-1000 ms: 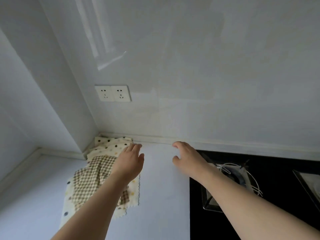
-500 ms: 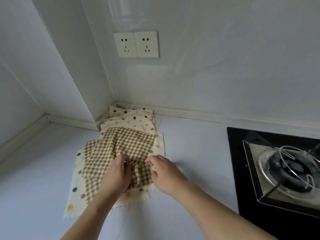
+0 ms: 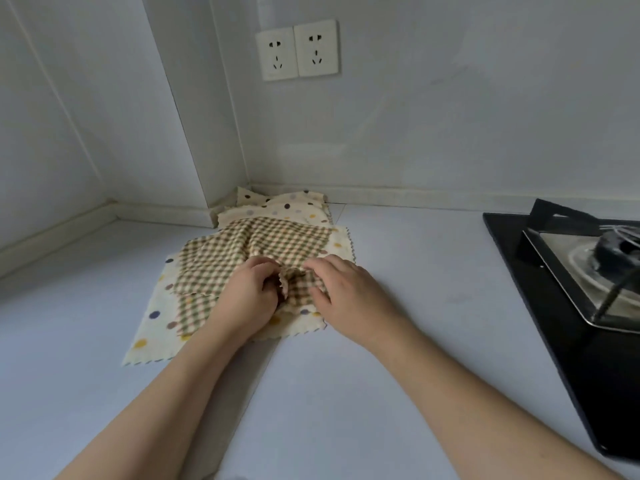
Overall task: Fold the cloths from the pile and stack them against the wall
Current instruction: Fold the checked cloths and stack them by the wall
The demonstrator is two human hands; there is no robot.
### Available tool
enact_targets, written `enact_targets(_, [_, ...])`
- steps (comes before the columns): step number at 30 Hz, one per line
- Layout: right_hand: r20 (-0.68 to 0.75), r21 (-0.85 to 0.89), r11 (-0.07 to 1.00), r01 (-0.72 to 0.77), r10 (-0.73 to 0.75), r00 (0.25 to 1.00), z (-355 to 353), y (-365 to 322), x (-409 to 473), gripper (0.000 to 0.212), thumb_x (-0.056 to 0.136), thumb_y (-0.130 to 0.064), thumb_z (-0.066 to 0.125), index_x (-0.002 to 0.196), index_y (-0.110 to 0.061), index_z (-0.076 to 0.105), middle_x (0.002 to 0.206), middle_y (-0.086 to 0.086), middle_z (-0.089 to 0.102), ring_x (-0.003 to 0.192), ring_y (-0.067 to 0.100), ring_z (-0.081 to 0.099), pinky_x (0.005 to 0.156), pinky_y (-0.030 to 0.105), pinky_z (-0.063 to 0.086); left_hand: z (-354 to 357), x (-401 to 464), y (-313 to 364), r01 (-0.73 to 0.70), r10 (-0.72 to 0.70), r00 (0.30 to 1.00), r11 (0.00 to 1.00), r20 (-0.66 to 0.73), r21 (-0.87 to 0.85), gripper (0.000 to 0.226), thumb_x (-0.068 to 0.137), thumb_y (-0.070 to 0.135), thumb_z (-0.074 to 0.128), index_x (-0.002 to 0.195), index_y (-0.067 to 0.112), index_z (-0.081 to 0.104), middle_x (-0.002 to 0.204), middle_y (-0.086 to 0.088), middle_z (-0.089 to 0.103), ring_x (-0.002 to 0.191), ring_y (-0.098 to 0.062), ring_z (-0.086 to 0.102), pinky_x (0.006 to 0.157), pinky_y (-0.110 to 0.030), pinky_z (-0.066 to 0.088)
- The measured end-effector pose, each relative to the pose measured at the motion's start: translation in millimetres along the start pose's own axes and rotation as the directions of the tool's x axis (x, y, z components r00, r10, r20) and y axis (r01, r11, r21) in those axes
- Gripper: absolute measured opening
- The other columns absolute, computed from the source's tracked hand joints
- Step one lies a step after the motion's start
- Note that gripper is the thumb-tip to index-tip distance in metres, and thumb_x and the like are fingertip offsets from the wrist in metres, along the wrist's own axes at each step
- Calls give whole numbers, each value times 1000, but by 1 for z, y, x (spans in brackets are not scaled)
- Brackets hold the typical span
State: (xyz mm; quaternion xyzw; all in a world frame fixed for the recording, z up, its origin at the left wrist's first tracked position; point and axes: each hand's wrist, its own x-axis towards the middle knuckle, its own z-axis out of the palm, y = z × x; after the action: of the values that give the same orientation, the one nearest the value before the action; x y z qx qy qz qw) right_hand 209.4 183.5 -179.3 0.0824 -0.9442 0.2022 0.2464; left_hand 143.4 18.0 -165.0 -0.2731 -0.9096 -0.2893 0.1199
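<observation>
A loose pile of cloths lies on the white counter (image 3: 398, 271) near the corner. On top is a brown checked cloth (image 3: 256, 244), bunched at its near edge. Under it spreads a cream polka-dot cloth (image 3: 156, 323). Behind them, against the wall, sits a folded polka-dot cloth (image 3: 287, 206). My left hand (image 3: 247, 299) and my right hand (image 3: 346, 296) both pinch the near edge of the checked cloth, close together, with a raised fold of fabric between them.
A black gas hob (image 3: 571, 289) with a metal burner tray (image 3: 588, 258) fills the right side of the counter. A double wall socket (image 3: 298, 50) is above the cloths. A wall column (image 3: 194, 133) juts out at the left of the pile.
My hands came back from the wall to the near edge of the checked cloth and took hold of it. The fabric between them has bunched up. The view tilted down.
</observation>
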Motion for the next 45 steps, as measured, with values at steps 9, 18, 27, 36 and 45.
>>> enact_targets(9, [19, 132, 987, -88, 86, 996, -1, -2, 18, 39, 89, -15, 59, 127, -24, 58, 127, -10, 56, 119, 11, 45, 100, 19, 34, -8, 3, -7, 103, -96, 994, 985, 55, -140, 19, 84, 4, 56, 94, 20, 57, 94, 3, 65, 80, -13, 61, 62, -22, 49])
enact_targets(18, [57, 176, 984, -28, 18, 998, 10, 1, 40, 31, 84, -13, 65, 112, -26, 69, 95, -18, 59, 98, 2, 47, 91, 17, 37, -18, 7, -15, 148, -125, 985, 966, 119, -213, 23, 81, 5, 60, 92, 25, 54, 93, 1, 67, 80, -16, 65, 75, -42, 55])
enact_targets(27, [-193, 459, 885, -81, 188, 963, -11, 3, 53, 20, 98, -27, 53, 84, -14, 61, 81, -2, 61, 76, 11, 54, 68, 25, 45, -40, 5, -7, 82, -35, 971, 978, 236, -193, 41, 80, 32, 68, 115, 28, 48, 108, 5, 57, 88, -14, 58, 65, -23, 44])
enact_targets(36, [-360, 509, 861, -18, 232, 904, -52, -21, 50, 20, 99, -12, 47, 89, -20, 64, 72, -10, 61, 63, 5, 54, 57, 19, 40, -57, 9, 4, 12, 4, 967, 998, -253, 65, 10, 93, 11, 56, 99, 18, 58, 78, 8, 58, 66, -13, 51, 51, -15, 32])
enact_targets(45, [-320, 448, 891, -71, 234, 918, -171, -62, 7, 27, 93, -8, 45, 79, -27, 57, 65, 1, 57, 52, 14, 42, 51, 32, 39, -134, -11, 80, -106, 31, 965, 954, -259, -280, 9, 88, 17, 67, 82, 21, 73, 62, 7, 65, 49, -4, 55, 43, -12, 39])
